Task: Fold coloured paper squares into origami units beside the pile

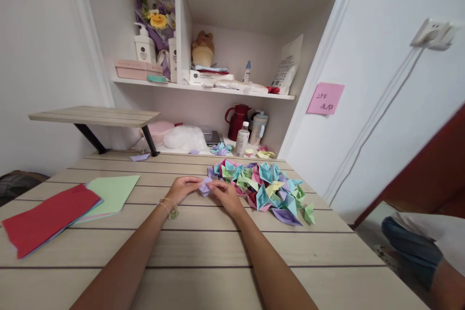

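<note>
A small lilac piece of folded paper (pixel 205 187) is held between my two hands, just above the middle of the table. My left hand (pixel 182 189) pinches its left edge, thumb and fingers closed. On the other side my right hand (pixel 227 197) grips the right edge in a similar pinch. Directly right of my right hand spreads a heap of folded paper boats (pixel 265 186) in blue, green, pink, yellow and purple. A purple paper boat (pixel 286 216) lies at the heap's near edge, with a light green one (pixel 309 213) beside it.
Red paper sheets (pixel 53 218) overlap green sheets (pixel 112 193) at the left. A small raised stand (pixel 94 115) is behind them. Along the back stand a bottle (pixel 241 139), a dark red jug (pixel 238 122) and shelves. Another person's knee (pixel 410 247) shows at right.
</note>
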`<state>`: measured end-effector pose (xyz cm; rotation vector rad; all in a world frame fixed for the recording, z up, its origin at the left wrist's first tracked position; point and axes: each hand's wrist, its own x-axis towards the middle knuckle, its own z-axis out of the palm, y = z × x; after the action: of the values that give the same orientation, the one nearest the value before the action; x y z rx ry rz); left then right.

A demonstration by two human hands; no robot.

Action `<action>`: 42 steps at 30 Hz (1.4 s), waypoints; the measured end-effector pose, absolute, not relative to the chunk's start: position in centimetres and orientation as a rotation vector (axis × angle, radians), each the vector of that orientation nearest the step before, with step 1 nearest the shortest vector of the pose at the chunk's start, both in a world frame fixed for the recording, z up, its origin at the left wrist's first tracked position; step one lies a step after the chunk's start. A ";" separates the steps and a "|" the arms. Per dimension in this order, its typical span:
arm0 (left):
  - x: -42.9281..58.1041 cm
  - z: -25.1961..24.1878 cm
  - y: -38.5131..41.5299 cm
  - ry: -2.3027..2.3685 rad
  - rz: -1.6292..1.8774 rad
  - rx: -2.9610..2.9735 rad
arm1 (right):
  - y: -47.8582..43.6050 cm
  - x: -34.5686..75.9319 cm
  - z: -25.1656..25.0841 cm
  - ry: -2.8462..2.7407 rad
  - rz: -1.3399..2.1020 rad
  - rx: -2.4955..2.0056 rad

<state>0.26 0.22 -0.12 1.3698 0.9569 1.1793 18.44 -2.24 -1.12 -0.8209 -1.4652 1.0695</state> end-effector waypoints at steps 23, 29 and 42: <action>0.4 -0.1 0.0 0.920 1.125 1.343 | -2.5 18.7 -0.7 -1.356 1.148 -0.863; 0.6 -0.1 0.1 0.981 1.224 1.369 | -2.3 18.5 -1.0 -1.321 1.195 -0.831; 0.8 0.1 -0.2 0.938 1.261 1.364 | -1.6 18.5 -1.6 -1.237 1.192 -0.810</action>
<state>0.82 -0.17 0.11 1.3637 0.9383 1.2612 18.46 -1.56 -1.59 -0.8099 -1.2370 1.1922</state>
